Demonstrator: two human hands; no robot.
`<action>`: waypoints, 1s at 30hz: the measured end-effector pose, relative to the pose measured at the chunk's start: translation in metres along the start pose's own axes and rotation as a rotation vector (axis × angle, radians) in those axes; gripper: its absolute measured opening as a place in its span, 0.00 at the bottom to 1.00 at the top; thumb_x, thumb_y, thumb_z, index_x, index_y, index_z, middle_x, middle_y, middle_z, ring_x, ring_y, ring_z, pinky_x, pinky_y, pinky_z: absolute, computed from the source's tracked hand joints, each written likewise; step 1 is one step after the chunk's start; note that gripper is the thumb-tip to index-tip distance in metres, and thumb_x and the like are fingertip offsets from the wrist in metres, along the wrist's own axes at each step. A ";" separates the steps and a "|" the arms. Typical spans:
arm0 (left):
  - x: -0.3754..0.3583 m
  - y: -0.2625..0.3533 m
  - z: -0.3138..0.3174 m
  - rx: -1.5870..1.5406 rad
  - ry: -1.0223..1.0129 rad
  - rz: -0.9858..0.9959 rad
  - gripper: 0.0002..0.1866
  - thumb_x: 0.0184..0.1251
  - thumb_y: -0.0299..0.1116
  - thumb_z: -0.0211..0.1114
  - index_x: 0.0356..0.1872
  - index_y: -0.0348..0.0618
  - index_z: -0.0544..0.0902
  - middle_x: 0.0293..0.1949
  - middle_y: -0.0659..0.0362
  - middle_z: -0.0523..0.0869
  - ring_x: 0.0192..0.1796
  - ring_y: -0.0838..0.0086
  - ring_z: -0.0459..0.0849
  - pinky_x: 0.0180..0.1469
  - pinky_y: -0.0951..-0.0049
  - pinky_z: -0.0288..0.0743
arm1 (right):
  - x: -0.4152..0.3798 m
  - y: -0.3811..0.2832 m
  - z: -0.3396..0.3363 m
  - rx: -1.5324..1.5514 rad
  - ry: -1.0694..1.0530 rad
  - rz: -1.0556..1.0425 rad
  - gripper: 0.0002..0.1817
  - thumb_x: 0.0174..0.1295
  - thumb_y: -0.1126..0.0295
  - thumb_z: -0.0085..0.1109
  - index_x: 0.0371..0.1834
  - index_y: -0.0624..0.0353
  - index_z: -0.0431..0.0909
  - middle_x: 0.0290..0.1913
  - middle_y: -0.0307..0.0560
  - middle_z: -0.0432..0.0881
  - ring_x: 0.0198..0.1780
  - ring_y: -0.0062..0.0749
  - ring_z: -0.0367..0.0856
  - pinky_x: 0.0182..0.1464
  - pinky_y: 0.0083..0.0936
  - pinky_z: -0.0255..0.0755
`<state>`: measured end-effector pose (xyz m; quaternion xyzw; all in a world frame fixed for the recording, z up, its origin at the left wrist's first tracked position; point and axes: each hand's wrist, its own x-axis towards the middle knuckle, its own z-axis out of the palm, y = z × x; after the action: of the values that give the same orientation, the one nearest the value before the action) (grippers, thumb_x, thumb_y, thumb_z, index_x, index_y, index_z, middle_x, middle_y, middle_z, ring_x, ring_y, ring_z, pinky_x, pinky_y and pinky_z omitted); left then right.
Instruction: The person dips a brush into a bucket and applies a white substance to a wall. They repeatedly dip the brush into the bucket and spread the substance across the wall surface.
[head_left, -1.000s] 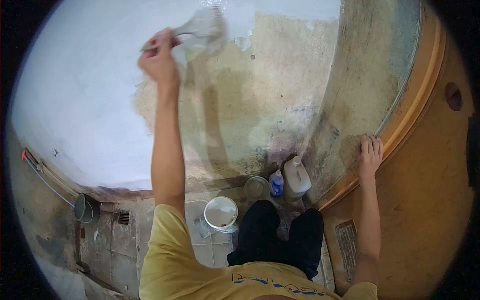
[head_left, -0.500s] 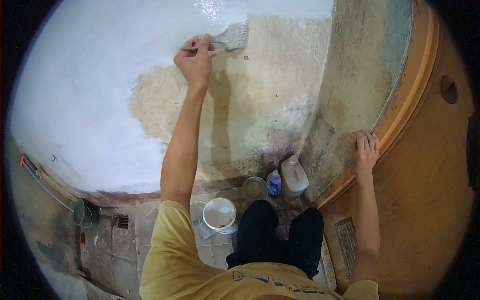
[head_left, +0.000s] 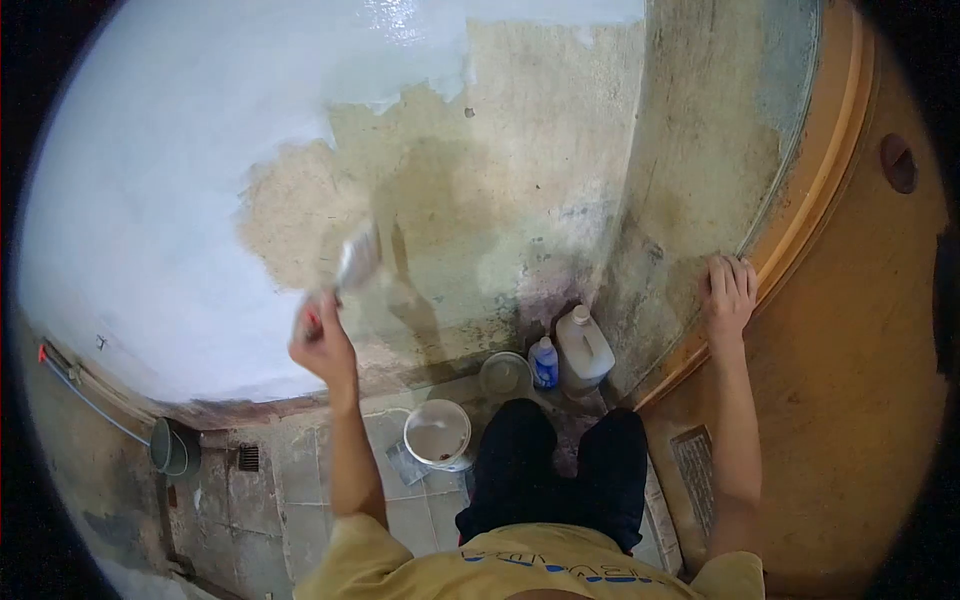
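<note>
Two hands busy: left hand [head_left: 322,345] grips brush [head_left: 357,258] on wall [head_left: 150,200]; right hand [head_left: 729,292] spread flat on frame [head_left: 800,250]. Overlap strokes evenly.

The brush [head_left: 352,268], blurred, with pale paint-laden bristles and a reddish handle, tilts up to the right from the left hand [head_left: 322,345] against the wall [head_left: 500,200], over a bare tan patch beside fresh white paint.
</note>
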<state>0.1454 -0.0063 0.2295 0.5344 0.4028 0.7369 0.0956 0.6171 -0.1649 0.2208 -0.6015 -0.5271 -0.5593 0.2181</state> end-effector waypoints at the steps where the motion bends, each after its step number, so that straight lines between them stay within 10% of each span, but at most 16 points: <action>1: -0.028 -0.026 -0.010 0.000 -0.043 -0.015 0.08 0.63 0.25 0.66 0.25 0.34 0.81 0.21 0.66 0.77 0.26 0.87 0.68 0.28 0.84 0.61 | 0.001 -0.001 0.000 0.007 0.007 0.000 0.15 0.48 0.75 0.65 0.42 0.58 0.76 0.41 0.43 0.82 0.49 0.36 0.79 0.59 0.37 0.68; 7: -0.193 -0.139 -0.063 0.280 -0.293 -0.353 0.11 0.64 0.28 0.64 0.30 0.27 0.81 0.24 0.58 0.82 0.27 0.79 0.76 0.34 0.77 0.72 | -0.019 0.012 0.021 0.085 0.072 0.016 0.15 0.45 0.76 0.63 0.39 0.58 0.78 0.44 0.46 0.82 0.50 0.41 0.79 0.56 0.39 0.70; 9: -0.215 -0.141 -0.069 0.289 -0.407 -0.548 0.11 0.65 0.28 0.63 0.32 0.26 0.82 0.26 0.54 0.85 0.27 0.76 0.77 0.35 0.75 0.73 | -0.008 0.008 0.001 0.189 -0.339 0.185 0.02 0.49 0.68 0.58 0.26 0.51 0.76 0.31 0.46 0.79 0.38 0.42 0.77 0.39 0.42 0.69; 17: -0.260 -0.201 -0.063 0.189 -1.009 -0.269 0.15 0.65 0.35 0.59 0.36 0.29 0.82 0.37 0.43 0.85 0.39 0.56 0.82 0.43 0.57 0.76 | -0.018 0.012 0.013 0.003 0.247 -0.098 0.06 0.47 0.69 0.58 0.28 0.57 0.75 0.36 0.50 0.78 0.48 0.43 0.77 0.53 0.37 0.73; 30: -0.302 -0.272 -0.031 0.595 -1.370 0.033 0.16 0.62 0.39 0.62 0.32 0.30 0.83 0.31 0.46 0.85 0.34 0.56 0.82 0.40 0.57 0.76 | -0.020 0.016 0.009 0.039 0.193 -0.088 0.05 0.52 0.70 0.56 0.23 0.58 0.72 0.29 0.46 0.77 0.41 0.40 0.78 0.56 0.35 0.72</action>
<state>0.1634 -0.0154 -0.1775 0.8832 0.4272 0.1001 0.1656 0.6389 -0.1702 0.2055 -0.5167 -0.5405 -0.6132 0.2546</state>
